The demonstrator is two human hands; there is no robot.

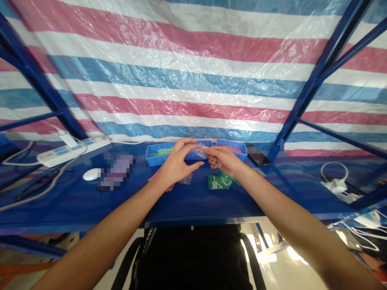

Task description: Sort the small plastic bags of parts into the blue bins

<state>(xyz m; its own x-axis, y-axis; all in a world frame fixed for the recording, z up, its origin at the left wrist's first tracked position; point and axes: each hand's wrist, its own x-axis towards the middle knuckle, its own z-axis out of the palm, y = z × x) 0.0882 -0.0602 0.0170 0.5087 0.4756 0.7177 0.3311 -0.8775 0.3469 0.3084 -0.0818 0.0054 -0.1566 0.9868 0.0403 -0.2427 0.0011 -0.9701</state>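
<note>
Both of my hands meet above the middle of the blue table (90, 201). My left hand (178, 161) pinches one end of a small clear plastic bag (201, 150) between thumb and forefinger. My right hand (222, 159) is curled shut on the bag's other end. Below the right hand lies a pile of green pieces in clear bags (219, 181). A small clear bag (186, 179) and pink pieces (157, 175) lie under the left hand.
Two blue trays stand behind the hands, the left tray (151, 155) holding green pieces, the right tray (242, 147) pink ones. A phone (258, 155) lies right of them. A white mouse (91, 174), a power strip (69, 151) and a white charger with cable (335, 185) sit on the table.
</note>
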